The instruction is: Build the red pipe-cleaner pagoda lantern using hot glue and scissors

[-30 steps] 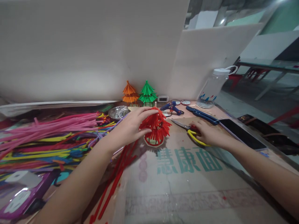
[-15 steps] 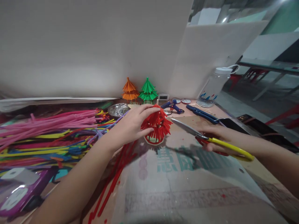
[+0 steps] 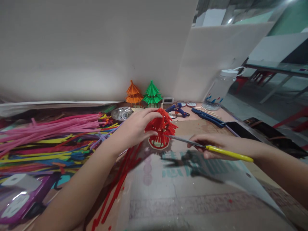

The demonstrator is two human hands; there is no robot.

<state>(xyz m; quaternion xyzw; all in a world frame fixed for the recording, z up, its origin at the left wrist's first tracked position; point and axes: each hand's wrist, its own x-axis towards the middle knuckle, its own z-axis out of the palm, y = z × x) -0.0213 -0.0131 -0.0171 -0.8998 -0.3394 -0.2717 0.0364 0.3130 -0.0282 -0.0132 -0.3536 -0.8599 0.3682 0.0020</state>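
Note:
A small red two-tiered pavilion [image 3: 166, 125] of pipe cleaner pieces stands on a round base, a pale stick poking from its top. My left hand [image 3: 141, 125] grips its left side between thumb and fingers. In my right hand [image 3: 207, 144] is a pair of scissors [image 3: 223, 152] with a yellow handle. The blades point left, and their tips reach the lower fringe of the red pavilion. Part of the handle is hidden by my fingers. Long red pipe cleaners [image 3: 120, 179] lie beneath my left forearm.
An orange pavilion [image 3: 133, 94] and a green one [image 3: 152, 94] stand by the white wall. Behind my right hand lie a blue glue gun [image 3: 179, 110] and a dark blue tool [image 3: 208, 118], near a clear bottle [image 3: 218, 91]. Colourful pipe cleaners [image 3: 53, 128] and a purple power strip [image 3: 26, 199] sit left.
My right hand has brought the scissors left and lower, and the blades have gone from beside the upper fringe to the lower one. My left hand stays on the red pavilion.

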